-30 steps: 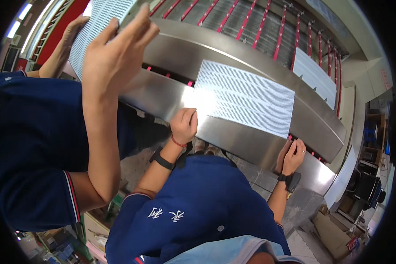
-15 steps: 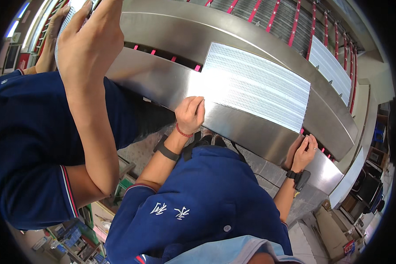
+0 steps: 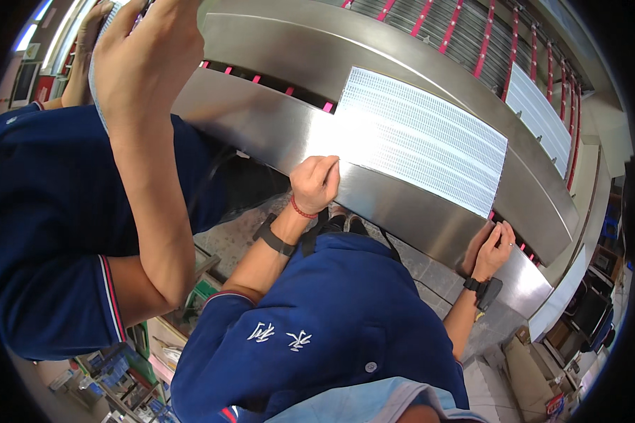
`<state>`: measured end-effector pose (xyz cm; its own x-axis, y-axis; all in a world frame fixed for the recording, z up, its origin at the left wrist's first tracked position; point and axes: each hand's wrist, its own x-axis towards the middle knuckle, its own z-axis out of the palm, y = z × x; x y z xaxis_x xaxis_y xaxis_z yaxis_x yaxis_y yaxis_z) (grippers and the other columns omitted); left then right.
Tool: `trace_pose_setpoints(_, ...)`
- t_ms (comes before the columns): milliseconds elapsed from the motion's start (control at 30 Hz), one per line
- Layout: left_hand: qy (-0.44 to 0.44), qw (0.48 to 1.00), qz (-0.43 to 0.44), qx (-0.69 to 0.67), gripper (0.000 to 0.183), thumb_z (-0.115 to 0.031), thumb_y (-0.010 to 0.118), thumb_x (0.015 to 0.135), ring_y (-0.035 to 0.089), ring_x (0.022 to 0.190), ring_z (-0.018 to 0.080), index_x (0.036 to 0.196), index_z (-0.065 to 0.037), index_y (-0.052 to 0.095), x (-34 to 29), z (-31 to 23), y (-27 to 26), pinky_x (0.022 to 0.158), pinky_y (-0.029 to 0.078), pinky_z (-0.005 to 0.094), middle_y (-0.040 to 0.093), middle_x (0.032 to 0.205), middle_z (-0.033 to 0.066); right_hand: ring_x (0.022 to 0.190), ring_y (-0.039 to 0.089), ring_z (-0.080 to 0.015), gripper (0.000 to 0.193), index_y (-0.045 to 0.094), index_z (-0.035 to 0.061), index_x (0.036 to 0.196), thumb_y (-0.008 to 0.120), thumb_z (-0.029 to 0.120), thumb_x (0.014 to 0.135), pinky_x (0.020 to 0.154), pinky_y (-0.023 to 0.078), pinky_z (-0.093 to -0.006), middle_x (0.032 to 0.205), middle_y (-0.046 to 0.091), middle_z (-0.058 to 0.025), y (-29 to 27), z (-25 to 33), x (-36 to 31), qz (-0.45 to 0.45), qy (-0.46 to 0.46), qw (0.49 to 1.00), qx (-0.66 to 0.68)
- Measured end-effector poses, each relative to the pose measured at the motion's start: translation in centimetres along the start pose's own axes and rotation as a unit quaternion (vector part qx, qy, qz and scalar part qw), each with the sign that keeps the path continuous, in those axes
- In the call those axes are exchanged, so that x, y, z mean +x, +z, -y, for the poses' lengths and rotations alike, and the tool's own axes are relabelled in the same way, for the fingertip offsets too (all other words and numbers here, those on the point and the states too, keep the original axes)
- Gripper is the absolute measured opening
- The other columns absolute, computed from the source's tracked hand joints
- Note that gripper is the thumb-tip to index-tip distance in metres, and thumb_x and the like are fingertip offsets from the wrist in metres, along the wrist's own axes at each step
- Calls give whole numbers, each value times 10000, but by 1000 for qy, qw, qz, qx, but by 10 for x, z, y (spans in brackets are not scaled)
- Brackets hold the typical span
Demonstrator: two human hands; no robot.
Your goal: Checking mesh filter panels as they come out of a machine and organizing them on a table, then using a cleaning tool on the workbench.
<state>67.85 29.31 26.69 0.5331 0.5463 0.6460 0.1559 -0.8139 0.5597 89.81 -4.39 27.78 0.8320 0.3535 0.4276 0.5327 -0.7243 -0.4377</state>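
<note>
The left hand (image 3: 316, 185) has its fingers drawn in, the thumb close against them, with little gap showing; their tips come right up to the left end of the near long edge of the perforated panel (image 3: 426, 144). Glare there makes it impossible to tell whether they pinch the edge or only meet it. The right hand (image 3: 492, 252) has its fingers loosely bent and close together, tips just off the panel's near right corner; nothing shows in them, though whether they press on the steel ledge (image 3: 402, 204) or grip something cannot be told.

From both sets of fingertips the panel lies ahead, on the side away from the wearer's body. Its long axis runs roughly parallel to the line from the left fingers to the right ones, its near long edge facing the wearer. The left fingers look the nearer to it; the right ones sit just outside its right end.

Ahead and left of the left fingers, pink pegs (image 3: 328, 107) line a dark slot beside the panel. Past the panel is a broad steel guard (image 3: 282, 46); beyond that, well ahead of the right fingers, a second panel (image 3: 539, 116) leans near red bars (image 3: 486, 42).
</note>
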Motion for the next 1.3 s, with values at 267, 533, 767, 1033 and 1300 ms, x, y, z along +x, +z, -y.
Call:
trace_pose_setpoints(267, 23, 999, 20, 16, 170, -15, 648, 645, 489, 459, 219, 808, -50, 612, 0, 1, -3, 428, 384, 312, 486, 561, 68, 954, 553, -285, 169, 607, -36, 921, 536, 104, 858, 823, 440, -357, 1024, 588, -162, 1, -2, -1, 3, 14, 1000, 1)
trace_pose_setpoints(533, 24, 999, 30, 37, 131, -28, 643, 649, 439, 421, 207, 772, -69, 623, 4, -2, -4, 408, 340, 305, 438, 517, 57, 969, 551, -291, 185, 604, -49, 936, 530, 102, 860, 845, 430, -356, 1034, 587, -166, 0, 1, -1, 7, 14, 1000, -5)
trace_pose_setpoints(767, 35, 996, 50, 63, 104, -67, 648, 654, 434, 421, 196, 757, -81, 640, 8, -6, -6, 408, 339, 302, 431, 514, 45, 964, 553, -292, 188, 607, -47, 936, 531, 106, 859, 841, 431, -353, 1038, 588, -166, -2, 6, -1, 9, 15, 1000, -13)
trace_pose_setpoints(1033, 34, 996, 44, 62, 88, -65, 648, 654, 447, 431, 198, 740, -81, 639, 6, -7, -5, 415, 347, 301, 440, 518, 45, 945, 560, -287, 173, 612, -36, 920, 525, 101, 861, 830, 435, -354, 1003, 601, -156, -3, 4, -2, 2, 13, 1000, -13)
trace_pose_setpoints(1300, 31, 998, 31, 46, 38, -62, 641, 651, 453, 438, 219, 673, -78, 616, 9, -2, -7, 416, 346, 315, 440, 512, 61, 943, 559, -289, 178, 607, -40, 927, 519, 102, 864, 829, 433, -355, 999, 599, -166, 4, 2, 3, 1, 17, 1000, 3)
